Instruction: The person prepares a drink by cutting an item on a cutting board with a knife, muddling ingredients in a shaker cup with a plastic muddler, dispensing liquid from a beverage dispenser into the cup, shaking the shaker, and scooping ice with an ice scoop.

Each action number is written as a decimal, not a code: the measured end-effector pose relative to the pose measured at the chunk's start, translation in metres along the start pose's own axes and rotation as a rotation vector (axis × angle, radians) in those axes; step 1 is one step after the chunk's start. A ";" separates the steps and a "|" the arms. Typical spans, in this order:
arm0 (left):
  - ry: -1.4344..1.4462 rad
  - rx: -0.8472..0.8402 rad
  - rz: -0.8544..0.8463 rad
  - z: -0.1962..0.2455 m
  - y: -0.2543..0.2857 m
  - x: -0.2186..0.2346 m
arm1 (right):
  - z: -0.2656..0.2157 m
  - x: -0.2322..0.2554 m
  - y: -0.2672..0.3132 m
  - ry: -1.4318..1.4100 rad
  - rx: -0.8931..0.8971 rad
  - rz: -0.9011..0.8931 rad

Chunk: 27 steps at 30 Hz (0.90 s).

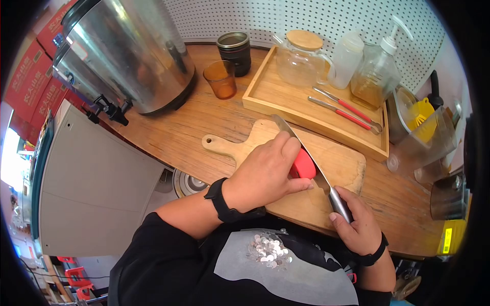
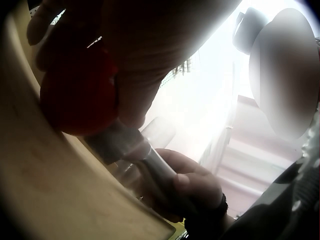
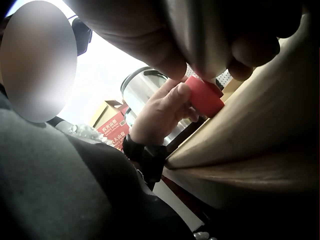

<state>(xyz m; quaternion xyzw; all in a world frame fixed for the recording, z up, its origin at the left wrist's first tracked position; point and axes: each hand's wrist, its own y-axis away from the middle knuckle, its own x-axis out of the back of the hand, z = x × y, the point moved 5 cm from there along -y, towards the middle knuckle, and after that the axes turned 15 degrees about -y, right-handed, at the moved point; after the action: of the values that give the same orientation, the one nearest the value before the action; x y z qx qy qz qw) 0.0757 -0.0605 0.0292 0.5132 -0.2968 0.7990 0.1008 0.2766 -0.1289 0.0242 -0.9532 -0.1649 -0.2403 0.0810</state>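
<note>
On the wooden cutting board, my left hand holds a smooth red block with a rounded side; its exact kind I cannot tell. The same red block shows flat faces in the right wrist view, while the left wrist view shows its rounded side. A kitchen knife's blade runs along the block's right side, tip pointing away from me. My right hand grips the knife's metal handle, low at the board's right front. Left fingers cover part of the block.
A wooden tray behind the board holds a glass teapot, bottles and red-handled tongs. An amber cup, a black cup and a large steel urn stand left. Clear plastic containers line the right side.
</note>
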 end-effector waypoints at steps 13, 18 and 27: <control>-0.055 0.035 -0.084 0.002 -0.002 -0.001 | 0.001 -0.003 -0.001 0.041 0.016 -0.038; -0.045 0.043 -0.070 0.001 -0.002 -0.002 | 0.002 0.002 -0.001 0.008 0.021 -0.045; -0.061 0.011 -0.072 0.001 -0.003 -0.002 | 0.002 0.001 -0.002 0.052 0.033 -0.049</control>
<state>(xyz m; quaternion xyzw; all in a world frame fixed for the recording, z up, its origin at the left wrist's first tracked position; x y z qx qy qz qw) 0.0789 -0.0582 0.0290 0.5484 -0.2765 0.7804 0.1175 0.2776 -0.1266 0.0228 -0.9409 -0.1897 -0.2640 0.0950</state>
